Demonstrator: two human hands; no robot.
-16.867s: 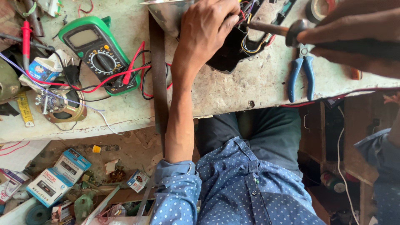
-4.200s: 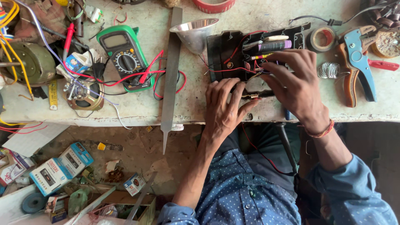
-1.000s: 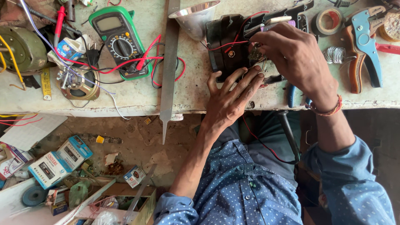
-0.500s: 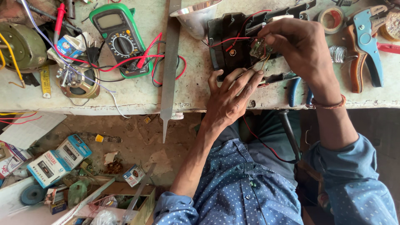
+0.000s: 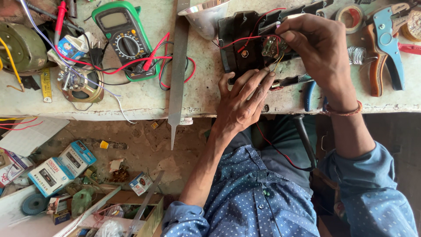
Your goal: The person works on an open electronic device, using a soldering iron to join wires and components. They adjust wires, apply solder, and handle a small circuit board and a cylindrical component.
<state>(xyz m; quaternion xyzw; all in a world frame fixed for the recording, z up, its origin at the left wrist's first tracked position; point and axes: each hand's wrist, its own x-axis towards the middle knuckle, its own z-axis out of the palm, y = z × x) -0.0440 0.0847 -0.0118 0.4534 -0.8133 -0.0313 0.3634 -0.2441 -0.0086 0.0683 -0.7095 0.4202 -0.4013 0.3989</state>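
Head view, left hand [image 5: 240,105]: I see it spread flat, palm down, on the black casing [image 5: 239,48] at the bench [image 5: 144,98] edge.
Right hand [image 5: 322,50]: I see fingertips pinching a small wired component [image 5: 272,46] over the casing.
Multimeter [image 5: 125,39]: well left, beside the metal file [image 5: 177,66].

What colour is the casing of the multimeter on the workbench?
Green around a black face, on the multimeter; the head view shows it clearly, left of both hands.

A worn, matt, stained pale workbench top [image 5: 206,94] carries a matt black plastic casing [image 5: 239,46], a glossy green plastic multimeter [image 5: 123,35], a long dull grey metal file [image 5: 177,66] and a shiny polished metal funnel [image 5: 204,15] at upper centre, above a soft blue dotted cloth shirt [image 5: 263,197].
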